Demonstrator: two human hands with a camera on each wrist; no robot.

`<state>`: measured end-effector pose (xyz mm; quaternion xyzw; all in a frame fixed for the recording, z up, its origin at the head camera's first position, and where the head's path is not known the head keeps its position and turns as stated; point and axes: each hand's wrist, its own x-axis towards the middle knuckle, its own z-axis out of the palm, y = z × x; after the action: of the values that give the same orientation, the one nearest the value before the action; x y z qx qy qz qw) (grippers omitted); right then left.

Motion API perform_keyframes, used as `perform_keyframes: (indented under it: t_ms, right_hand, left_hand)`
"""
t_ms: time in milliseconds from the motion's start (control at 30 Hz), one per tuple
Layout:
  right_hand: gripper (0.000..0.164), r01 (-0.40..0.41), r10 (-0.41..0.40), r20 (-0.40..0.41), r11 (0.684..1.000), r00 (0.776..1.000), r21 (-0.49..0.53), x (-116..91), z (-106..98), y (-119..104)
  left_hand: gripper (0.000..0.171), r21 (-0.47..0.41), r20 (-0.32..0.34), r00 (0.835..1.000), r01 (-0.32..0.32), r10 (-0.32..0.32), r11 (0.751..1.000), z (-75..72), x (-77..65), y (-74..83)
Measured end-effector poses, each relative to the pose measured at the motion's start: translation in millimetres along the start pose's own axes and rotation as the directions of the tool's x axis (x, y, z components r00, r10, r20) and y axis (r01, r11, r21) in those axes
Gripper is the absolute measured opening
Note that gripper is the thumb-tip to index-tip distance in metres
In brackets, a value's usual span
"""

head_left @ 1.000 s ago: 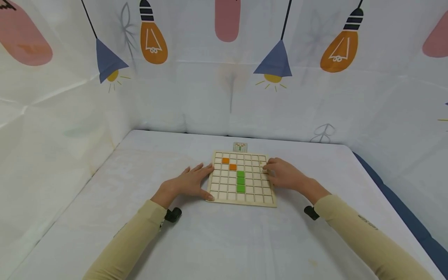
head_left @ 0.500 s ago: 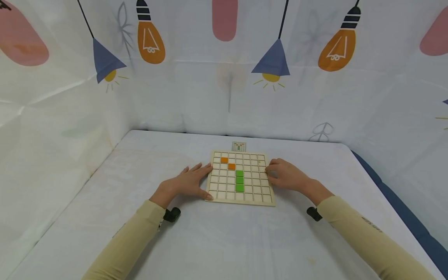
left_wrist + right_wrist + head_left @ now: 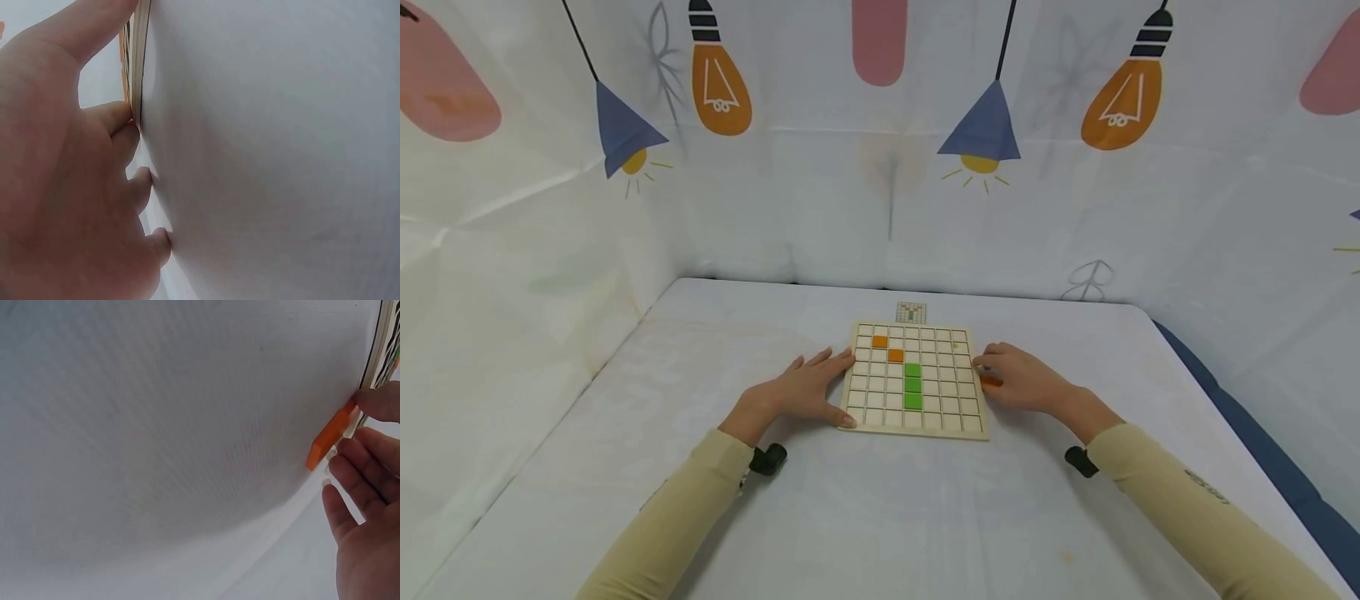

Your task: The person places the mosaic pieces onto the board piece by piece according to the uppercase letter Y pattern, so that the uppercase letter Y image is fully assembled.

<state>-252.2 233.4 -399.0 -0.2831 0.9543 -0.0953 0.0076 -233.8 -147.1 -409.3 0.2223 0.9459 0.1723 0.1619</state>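
Observation:
In the head view a wooden grid board (image 3: 951, 396) lies flat on the table, with orange tiles (image 3: 896, 356) and green tiles (image 3: 913, 385) in some of its squares. My left hand (image 3: 799, 392) rests with spread fingers against the board's left edge, its thumb at the near left corner. The left wrist view shows that hand (image 3: 69, 162) touching the board's side (image 3: 139, 69). Just off the board's right edge, my right hand (image 3: 1018, 379) holds an orange tile (image 3: 331, 437) by its thumb and fingers. Part of that tile is hidden by the hand.
A small card (image 3: 912, 312) printed with a coloured grid pattern lies beyond the board's far edge. White cloth covers the table (image 3: 880, 517). Behind it hangs a white curtain (image 3: 820, 192) with printed lamps and bulbs.
The right hand has shifted slightly right, away from the board's edge, and an orange tile now shows beneath its fingers. My left hand stays in place on the board.

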Motion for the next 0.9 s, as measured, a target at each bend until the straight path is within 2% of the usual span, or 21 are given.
perform_keyframes:
  t_ms: [200, 467, 900]
  right_hand:
    - [0.033, 0.011, -0.011, -0.021, 1.000, 1.000, -0.008, 0.2, 2.9, 4.1]
    - [0.016, 0.055, -0.056, -0.046, 0.998, 0.997, -0.039, -2.0, 2.2, 5.9]
    - [0.016, 0.041, -0.043, -0.037, 0.998, 0.998, -0.056, -1.6, 4.4, 5.4]
  left_hand:
    - [0.114, -0.003, -0.006, 1.000, -0.003, 0.003, 1.000, 1.3, 1.2, -1.6]
    - [0.115, -0.005, -0.005, 1.000, -0.002, 0.002, 1.000, 1.8, 1.7, -2.2]
    - [0.114, -0.022, -0.004, 1.000, -0.008, 0.008, 1.000, -0.8, -3.0, 3.1]
